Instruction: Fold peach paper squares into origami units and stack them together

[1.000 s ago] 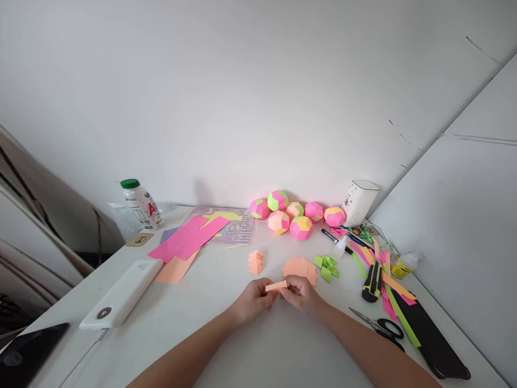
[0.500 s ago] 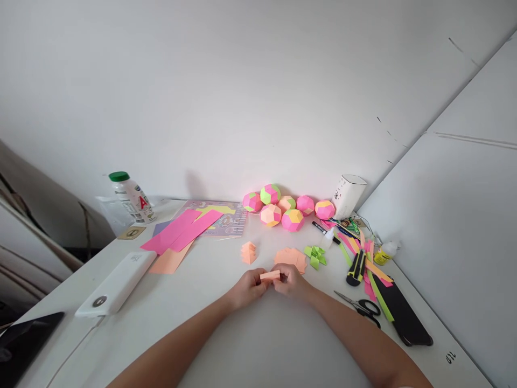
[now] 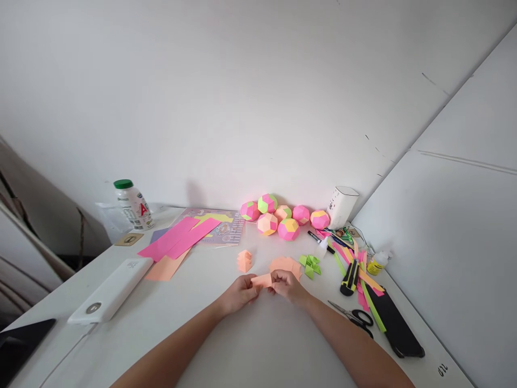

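Between my two hands is a small folded piece of peach paper. My left hand pinches its left end, and my right hand grips the right end; some fingertips are hidden behind it. Just beyond my right hand lies a flat peach paper piece, partly covered by that hand. A small stack of folded peach units sits beyond my left hand. Several folded green paper units rest to the right of the flat peach piece.
Several colourful paper balls line the wall. Pink paper strips, a white power bank and a bottle are at left. Scissors, a box cutter, paper scraps and a glue bottle lie at right.
The peach paper between my hands shows a wider face now, and my hands are slightly further apart. The whole view has shifted a little as my head moved.
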Motion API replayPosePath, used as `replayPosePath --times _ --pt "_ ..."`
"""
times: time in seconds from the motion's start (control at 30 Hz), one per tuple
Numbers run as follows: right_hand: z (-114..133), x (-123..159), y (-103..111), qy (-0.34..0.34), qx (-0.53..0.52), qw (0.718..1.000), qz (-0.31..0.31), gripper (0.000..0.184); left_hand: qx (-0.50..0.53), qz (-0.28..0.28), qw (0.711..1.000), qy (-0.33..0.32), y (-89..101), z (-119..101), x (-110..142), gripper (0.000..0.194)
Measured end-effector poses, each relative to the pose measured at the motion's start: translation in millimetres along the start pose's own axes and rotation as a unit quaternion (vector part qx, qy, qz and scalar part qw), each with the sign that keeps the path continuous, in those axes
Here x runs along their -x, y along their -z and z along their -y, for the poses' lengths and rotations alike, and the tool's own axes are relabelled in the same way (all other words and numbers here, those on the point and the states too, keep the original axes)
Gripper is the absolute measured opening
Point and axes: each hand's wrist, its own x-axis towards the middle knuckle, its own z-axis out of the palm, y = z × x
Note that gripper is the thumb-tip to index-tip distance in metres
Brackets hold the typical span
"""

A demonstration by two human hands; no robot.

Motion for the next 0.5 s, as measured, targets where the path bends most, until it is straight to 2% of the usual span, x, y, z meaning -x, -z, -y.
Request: replayPosePath --times 0.17,0.33,0.5 --pt "-6.4 -1.5 0.5 0.022 0.010 1.000 0.012 0.018 0.004 -0.012 1.000 -0.001 3.8 2.1 -1.0 0.020" --pt "-9.5 -0.3 -2.0 0.012 0.028 0.999 0.009 0.023 0.003 0.003 1.000 0.024 2.2 -1.6 0.6 0.018" --pt "-5.2 -1.2 -2.4 0.049 0.144 0.988 0.018 0.016 -0.013 -0.010 0.999 0.042 -2.7 -2.6 1.4 0.015"
